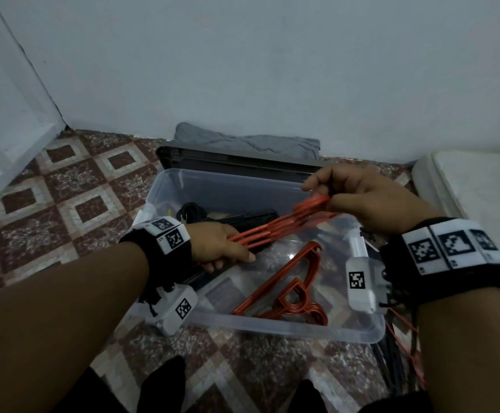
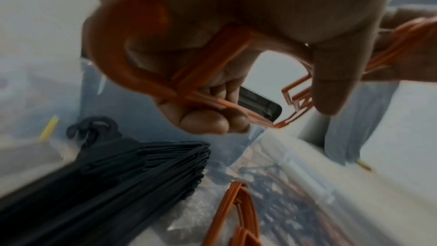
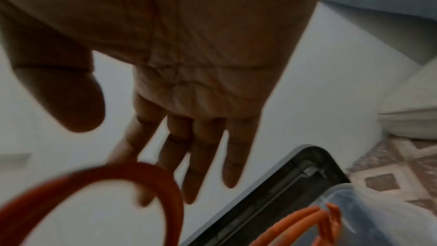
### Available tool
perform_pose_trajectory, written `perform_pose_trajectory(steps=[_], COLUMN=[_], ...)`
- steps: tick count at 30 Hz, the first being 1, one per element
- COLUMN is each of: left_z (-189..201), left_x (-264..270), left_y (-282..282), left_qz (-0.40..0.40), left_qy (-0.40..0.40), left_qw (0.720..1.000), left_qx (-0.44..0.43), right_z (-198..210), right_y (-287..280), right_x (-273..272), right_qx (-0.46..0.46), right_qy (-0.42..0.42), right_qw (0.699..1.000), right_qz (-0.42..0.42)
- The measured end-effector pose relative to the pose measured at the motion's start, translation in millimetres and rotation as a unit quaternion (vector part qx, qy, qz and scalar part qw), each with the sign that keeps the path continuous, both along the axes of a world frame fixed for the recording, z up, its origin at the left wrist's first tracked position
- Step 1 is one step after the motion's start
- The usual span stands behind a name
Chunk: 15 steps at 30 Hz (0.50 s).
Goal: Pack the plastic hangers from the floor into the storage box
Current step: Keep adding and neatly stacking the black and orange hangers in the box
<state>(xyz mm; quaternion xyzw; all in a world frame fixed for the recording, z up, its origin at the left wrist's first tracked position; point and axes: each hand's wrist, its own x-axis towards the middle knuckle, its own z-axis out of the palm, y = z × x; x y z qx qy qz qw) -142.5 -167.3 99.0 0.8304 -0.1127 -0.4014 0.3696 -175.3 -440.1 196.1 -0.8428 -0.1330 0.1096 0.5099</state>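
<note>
A clear storage box (image 1: 272, 329) stands on the tiled floor. Black hangers (image 1: 242, 217) lie at its back left and orange hangers (image 1: 287, 287) on its bottom near the front. Above the box, a bundle of orange hangers (image 1: 272, 228) spans between both hands. My left hand (image 1: 224, 245) grips the bundle's lower end, its fingers (image 2: 205, 121) curled round the bars. My right hand (image 1: 323, 192) is at the hook end. In the right wrist view its fingers (image 3: 201, 156) are straight, the thumb is apart, and a hook (image 3: 165, 184) lies across the index finger.
The box's dark lid (image 1: 227, 162) lies behind it, with a grey cloth (image 1: 242, 141) against the wall. A white mattress (image 1: 481, 189) fills the right side. More black and orange hangers (image 1: 403, 353) lie on the floor to the right of the box.
</note>
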Motion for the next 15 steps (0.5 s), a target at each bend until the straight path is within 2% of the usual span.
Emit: perform_pose_trajectory(steps=[2,3,6,7,10,13,15], left_z=[1,-2,-17,-24,-44,-68,-87], left_x=[2,3,5,7,16,26,31], left_y=[-2,-4,-13,-17,-30,-43,-53], left_qz=[-0.056,-0.081,-0.108,-0.114,-0.133,-0.140,-0.154], left_qy=[-0.126,-0.173,-0.225,-0.236,-0.249,-0.273,-0.282], left_qw=[0.985,0.971,0.954,0.949,0.933,0.920,0.916], left_qx=[0.106,0.144,0.167,0.176,0.222,0.244,0.240], right_z=[-3,-8,-34,-46,-83,-122,-151], right_y=[-10,-15,-23,-22,-25,-30,-36], right_x=[-2,0,21,29,49,61,66], right_qx=[0.045,0.028,-0.142,-0.169,-0.256,-0.272,-0.336], right_qy=[0.069,0.081,0.142,0.175,0.231,0.253,0.240], right_qw=[0.996,0.993,0.961,0.948,0.918,0.911,0.904], right_qz=[-0.036,-0.083,-0.189,-0.207,-0.195,-0.177,-0.108])
